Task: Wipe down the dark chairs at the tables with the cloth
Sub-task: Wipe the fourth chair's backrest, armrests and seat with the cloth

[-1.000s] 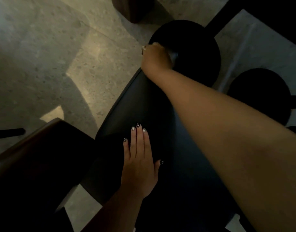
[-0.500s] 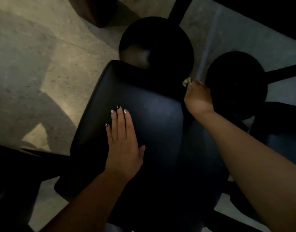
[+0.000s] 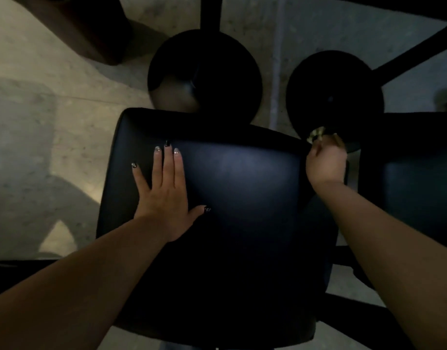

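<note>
From the head camera I look straight down on a dark chair point(image 3: 242, 198), its padded seat filling the middle of the view. My left hand point(image 3: 164, 195) lies flat on the left part of the seat, fingers straight and close together, the little finger and thumb spread a bit outward, palm resting on the padding and holding nothing. My right hand point(image 3: 327, 162) sits at the seat's far right corner, fingers curled around a small bunched cloth point(image 3: 317, 134); only a pale crumpled bit of it shows beyond the knuckles, right at the chair's edge. I cannot tell whether the cloth touches the seat.

Past the far edge of the seat stand two round black table bases point(image 3: 204, 72), one just beyond the chair's upper left, the other point(image 3: 334, 89) just beyond the right hand, each with a dark post rising from it. A second dark chair point(image 3: 414, 188) sits just beside the first on the right. Everything rests on a pale speckled floor point(image 3: 40, 135). A brown wooden piece point(image 3: 86, 29) stands at the upper left.
</note>
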A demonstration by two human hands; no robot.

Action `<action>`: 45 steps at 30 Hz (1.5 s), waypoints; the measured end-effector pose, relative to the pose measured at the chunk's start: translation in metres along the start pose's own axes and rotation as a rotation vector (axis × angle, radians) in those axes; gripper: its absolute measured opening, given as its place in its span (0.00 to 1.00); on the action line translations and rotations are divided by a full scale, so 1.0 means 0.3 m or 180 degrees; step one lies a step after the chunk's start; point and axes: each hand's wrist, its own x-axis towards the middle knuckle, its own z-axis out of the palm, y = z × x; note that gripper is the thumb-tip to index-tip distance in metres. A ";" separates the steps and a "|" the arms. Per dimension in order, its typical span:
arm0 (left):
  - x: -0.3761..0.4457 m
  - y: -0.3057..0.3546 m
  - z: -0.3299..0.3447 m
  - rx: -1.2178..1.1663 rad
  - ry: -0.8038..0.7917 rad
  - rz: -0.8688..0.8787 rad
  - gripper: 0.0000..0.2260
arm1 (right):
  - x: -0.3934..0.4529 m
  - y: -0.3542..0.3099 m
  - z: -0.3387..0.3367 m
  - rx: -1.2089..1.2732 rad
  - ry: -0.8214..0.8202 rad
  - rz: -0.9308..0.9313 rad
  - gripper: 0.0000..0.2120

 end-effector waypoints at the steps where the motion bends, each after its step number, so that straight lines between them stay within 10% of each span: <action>1: 0.011 -0.021 -0.018 0.0002 -0.0001 -0.0049 0.55 | -0.006 -0.044 0.005 0.0115 0.0043 -0.0122 0.10; 12: 0.204 -0.404 -0.228 -0.1689 -0.0743 -0.0747 0.39 | -0.184 -0.788 0.198 0.0377 -0.0774 -0.2628 0.19; 15: 0.184 -0.440 -0.209 -0.2261 -0.0932 -0.0788 0.49 | -0.134 -0.894 0.248 0.0102 -0.1128 -0.2697 0.21; 22: 0.197 -0.431 -0.200 -0.1342 -0.0838 -0.0671 0.34 | -0.197 -0.888 0.282 -0.0044 -0.1087 -0.3296 0.21; 30: 0.210 -0.253 -0.220 -0.0554 -0.0991 0.0158 0.61 | -0.191 -0.495 0.153 0.0154 -0.0451 -0.1521 0.24; 40: 0.175 -0.127 -0.199 -0.0085 -0.0604 0.0715 0.57 | -0.180 -0.513 0.181 -0.0210 -0.0597 -0.1426 0.25; 45: 0.144 -0.046 -0.171 0.0342 -0.0779 0.0814 0.59 | -0.222 -0.109 0.071 -0.0136 -0.0273 0.0010 0.26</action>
